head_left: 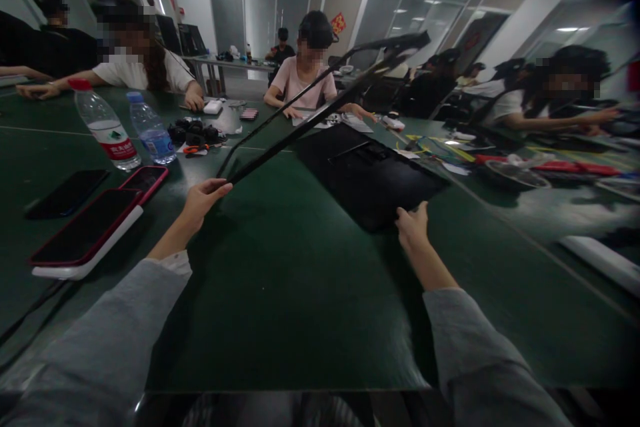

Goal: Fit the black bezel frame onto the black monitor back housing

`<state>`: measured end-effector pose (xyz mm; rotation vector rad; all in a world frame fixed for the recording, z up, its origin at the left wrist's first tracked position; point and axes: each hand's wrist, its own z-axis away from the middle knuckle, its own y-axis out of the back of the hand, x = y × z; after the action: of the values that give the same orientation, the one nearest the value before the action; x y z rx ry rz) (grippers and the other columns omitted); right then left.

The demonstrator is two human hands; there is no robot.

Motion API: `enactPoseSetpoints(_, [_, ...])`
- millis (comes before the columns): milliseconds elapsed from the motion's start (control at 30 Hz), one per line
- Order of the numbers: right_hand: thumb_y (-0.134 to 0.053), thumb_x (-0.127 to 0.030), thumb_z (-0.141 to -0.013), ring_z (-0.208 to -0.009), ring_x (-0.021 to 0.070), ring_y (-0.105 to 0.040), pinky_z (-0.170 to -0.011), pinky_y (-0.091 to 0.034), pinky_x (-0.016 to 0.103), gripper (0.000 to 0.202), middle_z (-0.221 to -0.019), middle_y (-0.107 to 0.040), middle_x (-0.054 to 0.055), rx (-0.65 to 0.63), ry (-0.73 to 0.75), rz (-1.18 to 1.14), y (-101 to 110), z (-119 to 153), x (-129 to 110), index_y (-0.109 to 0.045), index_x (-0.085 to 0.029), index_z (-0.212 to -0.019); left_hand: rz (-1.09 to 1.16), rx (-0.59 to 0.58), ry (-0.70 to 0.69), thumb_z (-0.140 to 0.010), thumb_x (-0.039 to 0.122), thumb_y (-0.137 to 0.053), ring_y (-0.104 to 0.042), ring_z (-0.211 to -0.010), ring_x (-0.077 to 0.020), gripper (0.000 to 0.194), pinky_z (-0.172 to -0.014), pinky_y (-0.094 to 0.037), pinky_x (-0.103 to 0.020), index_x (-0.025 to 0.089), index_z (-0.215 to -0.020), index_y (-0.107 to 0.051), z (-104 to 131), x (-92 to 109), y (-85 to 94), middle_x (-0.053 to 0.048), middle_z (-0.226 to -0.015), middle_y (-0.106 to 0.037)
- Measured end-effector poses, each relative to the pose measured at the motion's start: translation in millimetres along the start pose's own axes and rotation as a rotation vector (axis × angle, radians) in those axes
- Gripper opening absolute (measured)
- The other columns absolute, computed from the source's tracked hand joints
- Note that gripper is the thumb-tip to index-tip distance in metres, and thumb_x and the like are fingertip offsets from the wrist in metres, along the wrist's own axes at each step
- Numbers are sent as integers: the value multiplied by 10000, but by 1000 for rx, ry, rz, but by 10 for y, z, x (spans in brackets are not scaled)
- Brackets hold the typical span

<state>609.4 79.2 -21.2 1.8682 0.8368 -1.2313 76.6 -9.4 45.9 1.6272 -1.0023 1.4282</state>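
Note:
A thin black rectangular frame rises at a slant from my left hand, whose thumb and fingers are closed on its near end. Its far end reaches up to the right, above the table. My right hand grips the near edge of a flat black panel, thumb upward. A narrow raised piece, like a bracket or fold-out leg, lies across the panel's upper face. The panel is tilted beneath and to the right of the frame; whether it touches the table cannot be told.
Two water bottles stand at the left, near phones, one resting on a white block. Black items with orange parts lie behind. Cables and a red item lie right. A person sits opposite; others work around the green table.

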Motion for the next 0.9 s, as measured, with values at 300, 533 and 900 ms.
enactPoseSetpoints(300, [-773, -578, -750, -1072, 333, -733, -996, -602, 599, 754, -1117, -760, 146, -180, 14, 52, 143, -135, -165, -666, -196, -1391, -262, -63, -143, -557, 535, -995, -720, -929, -286, 486, -889, -552, -401, 216, -886, -835, 40, 23, 13, -81, -918, -795])
enactPoseSetpoints(533, [-496, -907, -861, -1059, 303, -760, -1037, -611, 533, 750, -1074, -760, 126, -364, -52, -288, 292, -106, -512, -669, -255, -1187, -509, -271, -364, -662, 577, -952, -704, -1007, -320, 411, -988, -516, -475, 278, -931, -865, 18, -54, 60, -99, -1032, -802])
enactPoseSetpoints(900, [-565, -412, -933, -1351, 318, -656, -1233, -457, 590, 687, -1445, -680, 183, -172, 351, 257, -59, 137, -202, -514, -175, -1576, -618, -296, -463, -755, 578, -893, -668, -1110, -338, 346, -1058, -462, -496, 312, -971, -852, -131, -262, 71, -91, -1094, -815])
